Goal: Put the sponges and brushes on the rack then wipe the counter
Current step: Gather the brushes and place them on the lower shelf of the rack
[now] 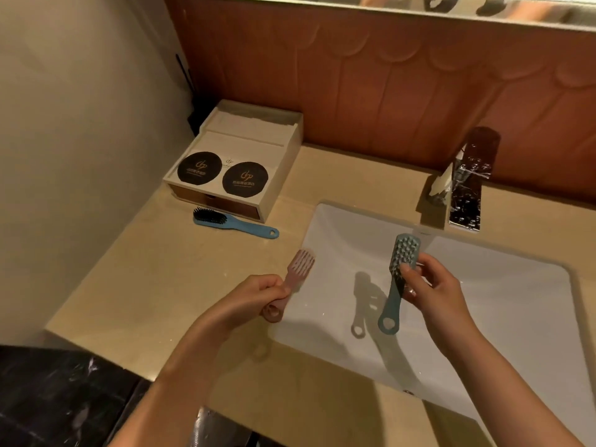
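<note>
Being gripped by the fingers of the left hand is a pink brush; a teal brush is being pinched by the right hand, handle below the fingers.

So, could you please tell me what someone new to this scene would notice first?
The two hands stand out: the left hand grips a pink brush at the left edge of the white sink, and the right hand holds a grey-blue brush above it. Farther back, a blue brush with black bristles lies on the beige counter before a white box.
</note>
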The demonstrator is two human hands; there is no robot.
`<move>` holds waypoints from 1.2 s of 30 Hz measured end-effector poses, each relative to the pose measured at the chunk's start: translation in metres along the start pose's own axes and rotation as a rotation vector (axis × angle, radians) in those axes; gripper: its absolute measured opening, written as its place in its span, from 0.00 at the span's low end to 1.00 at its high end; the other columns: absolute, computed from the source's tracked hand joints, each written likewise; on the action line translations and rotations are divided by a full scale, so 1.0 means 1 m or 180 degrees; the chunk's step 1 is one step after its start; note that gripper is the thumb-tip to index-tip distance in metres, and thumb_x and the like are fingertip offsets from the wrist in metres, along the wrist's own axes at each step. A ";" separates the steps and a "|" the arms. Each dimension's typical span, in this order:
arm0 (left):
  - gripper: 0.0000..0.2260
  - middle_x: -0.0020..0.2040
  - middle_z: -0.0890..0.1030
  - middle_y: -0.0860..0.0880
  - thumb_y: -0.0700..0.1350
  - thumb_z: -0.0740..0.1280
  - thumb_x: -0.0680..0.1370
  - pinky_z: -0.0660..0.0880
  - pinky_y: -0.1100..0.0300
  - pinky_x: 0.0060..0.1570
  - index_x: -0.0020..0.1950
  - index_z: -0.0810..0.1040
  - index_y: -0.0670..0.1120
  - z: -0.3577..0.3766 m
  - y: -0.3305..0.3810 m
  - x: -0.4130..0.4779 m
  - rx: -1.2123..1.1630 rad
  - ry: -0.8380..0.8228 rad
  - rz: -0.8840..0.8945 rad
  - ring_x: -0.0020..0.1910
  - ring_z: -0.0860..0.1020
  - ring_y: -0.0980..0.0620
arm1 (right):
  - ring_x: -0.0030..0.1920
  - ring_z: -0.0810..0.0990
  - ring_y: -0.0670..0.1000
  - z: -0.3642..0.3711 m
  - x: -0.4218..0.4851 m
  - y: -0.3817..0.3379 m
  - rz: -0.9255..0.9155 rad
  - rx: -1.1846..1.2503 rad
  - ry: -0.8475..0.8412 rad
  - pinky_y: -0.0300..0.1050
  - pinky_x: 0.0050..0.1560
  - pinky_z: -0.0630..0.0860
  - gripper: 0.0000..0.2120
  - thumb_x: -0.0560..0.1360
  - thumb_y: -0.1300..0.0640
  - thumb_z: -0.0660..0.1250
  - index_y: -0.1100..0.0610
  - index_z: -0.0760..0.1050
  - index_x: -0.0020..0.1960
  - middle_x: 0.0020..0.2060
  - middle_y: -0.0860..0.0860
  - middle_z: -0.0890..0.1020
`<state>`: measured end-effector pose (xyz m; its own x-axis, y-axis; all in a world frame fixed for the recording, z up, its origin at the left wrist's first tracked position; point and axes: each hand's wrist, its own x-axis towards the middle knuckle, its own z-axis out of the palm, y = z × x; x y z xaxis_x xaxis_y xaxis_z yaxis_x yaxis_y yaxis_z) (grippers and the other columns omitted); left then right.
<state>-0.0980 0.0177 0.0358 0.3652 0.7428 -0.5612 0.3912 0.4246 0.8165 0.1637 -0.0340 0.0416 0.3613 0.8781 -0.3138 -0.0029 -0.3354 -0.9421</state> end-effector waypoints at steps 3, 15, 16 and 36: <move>0.14 0.23 0.67 0.54 0.36 0.58 0.80 0.63 0.69 0.25 0.34 0.66 0.43 0.039 0.005 0.008 -0.0067 -0.0143 0.0045 0.21 0.64 0.59 | 0.51 0.80 0.55 -0.029 -0.004 0.005 0.0013 0.0025 0.0143 0.48 0.49 0.78 0.11 0.78 0.58 0.62 0.54 0.75 0.59 0.51 0.56 0.80; 0.12 0.26 0.67 0.53 0.39 0.59 0.79 0.62 0.66 0.30 0.35 0.69 0.45 0.184 0.052 0.028 0.0046 -0.0763 -0.0010 0.24 0.64 0.57 | 0.37 0.73 0.48 -0.157 -0.025 0.037 0.0142 0.0211 0.0949 0.44 0.42 0.73 0.09 0.78 0.57 0.62 0.53 0.74 0.57 0.38 0.49 0.78; 0.13 0.25 0.67 0.54 0.39 0.59 0.79 0.61 0.65 0.30 0.34 0.69 0.46 0.199 0.057 0.028 -0.0090 -0.0786 -0.0025 0.24 0.64 0.57 | 0.36 0.72 0.49 -0.172 -0.029 0.040 0.0180 0.0266 0.1002 0.44 0.42 0.73 0.08 0.78 0.57 0.62 0.53 0.75 0.57 0.37 0.49 0.77; 0.07 0.22 0.66 0.54 0.41 0.59 0.79 0.63 0.64 0.30 0.43 0.72 0.42 0.400 0.096 0.029 -0.0675 -0.0651 -0.0132 0.22 0.63 0.57 | 0.37 0.74 0.48 -0.390 -0.059 0.083 0.0414 0.0962 0.2163 0.35 0.36 0.76 0.20 0.78 0.57 0.62 0.53 0.66 0.69 0.43 0.53 0.78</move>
<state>0.2877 -0.1275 0.0437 0.5236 0.6121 -0.5927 0.2320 0.5669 0.7904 0.5052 -0.2468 0.0285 0.8358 0.4012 -0.3747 -0.3052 -0.2279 -0.9246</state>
